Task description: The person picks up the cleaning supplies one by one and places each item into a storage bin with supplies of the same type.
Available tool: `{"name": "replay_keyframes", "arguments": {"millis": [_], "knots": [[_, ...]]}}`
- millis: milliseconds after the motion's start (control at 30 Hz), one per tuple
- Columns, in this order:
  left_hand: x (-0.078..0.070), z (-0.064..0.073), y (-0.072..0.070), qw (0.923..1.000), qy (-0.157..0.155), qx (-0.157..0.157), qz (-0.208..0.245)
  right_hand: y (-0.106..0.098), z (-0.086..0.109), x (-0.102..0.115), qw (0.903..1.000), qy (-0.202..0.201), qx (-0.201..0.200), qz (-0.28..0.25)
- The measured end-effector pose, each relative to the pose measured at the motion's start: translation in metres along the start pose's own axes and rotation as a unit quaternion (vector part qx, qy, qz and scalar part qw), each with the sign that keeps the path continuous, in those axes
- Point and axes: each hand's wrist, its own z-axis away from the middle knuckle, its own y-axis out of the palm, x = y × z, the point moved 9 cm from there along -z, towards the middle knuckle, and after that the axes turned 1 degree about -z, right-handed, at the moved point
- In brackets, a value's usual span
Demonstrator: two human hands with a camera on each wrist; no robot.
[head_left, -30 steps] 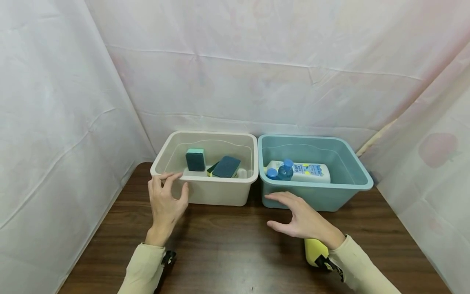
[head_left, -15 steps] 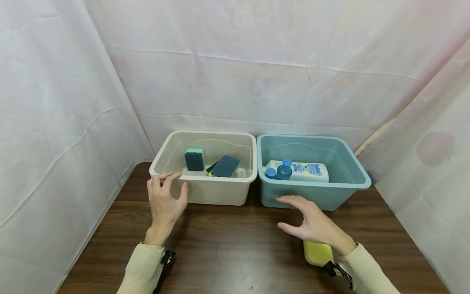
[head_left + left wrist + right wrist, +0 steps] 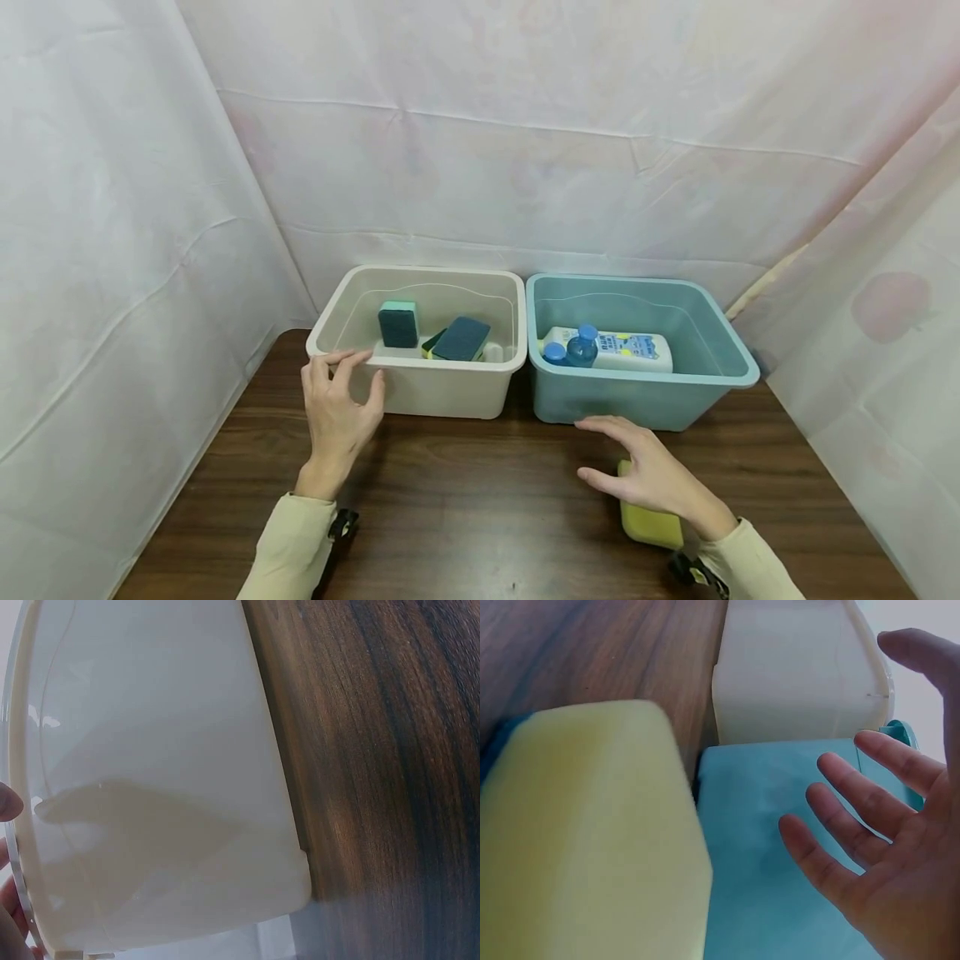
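Note:
My left hand (image 3: 337, 425) is at the front left corner of a beige plastic bin (image 3: 442, 392), fingertips at its rim and thumb spread out in front of the wall. In the left wrist view, its fingers (image 3: 9, 896) show at the rim's edge. My right hand (image 3: 645, 467) hovers over a yellow sponge (image 3: 651, 527) on the table, its fingers extended and nothing in its grasp. The right wrist view shows the sponge (image 3: 607, 840) close up, with a dark blue edge, apart from the spread fingers. A blue-green bin (image 3: 637, 400) stands just beyond this hand.
Inside the beige bin, a green sponge (image 3: 398, 325) stands upright and a dark-faced sponge (image 3: 461, 340) leans on another. The blue-green bin holds a white bottle (image 3: 637, 352) lying down and two blue-capped bottles, one of them clear blue (image 3: 582, 348). A white curtain (image 3: 480, 183) hangs behind.
My right hand has moved right and toward the front edge, coming over the yellow sponge and uncovering more of it. The left hand keeps its place at the beige bin's rim.

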Motion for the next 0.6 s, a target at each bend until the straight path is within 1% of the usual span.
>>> {"name": "replay_keyframes", "arguments": {"millis": [167, 367, 533, 600], "knots": [[0.0, 0.002, 0.001, 1.0, 0.001, -0.005, 0.002, 0.0, 0.007, -0.005, 1.0, 0.008, 0.001, 0.002], [0.0, 0.002, 0.0, 1.0, 0.0, -0.005, 0.005, -0.001, 0.014, -0.009, 0.9999, 0.011, -0.009, -0.004], [0.0, 0.001, 0.0, 0.9999, 0.003, -0.011, 0.008, -0.005, 0.018, -0.013, 0.9994, 0.028, -0.018, 0.004], [0.0, 0.001, 0.0, 0.9999, 0.004, -0.011, 0.007, -0.005, 0.019, -0.016, 0.9989, 0.041, -0.02, 0.009]]}}
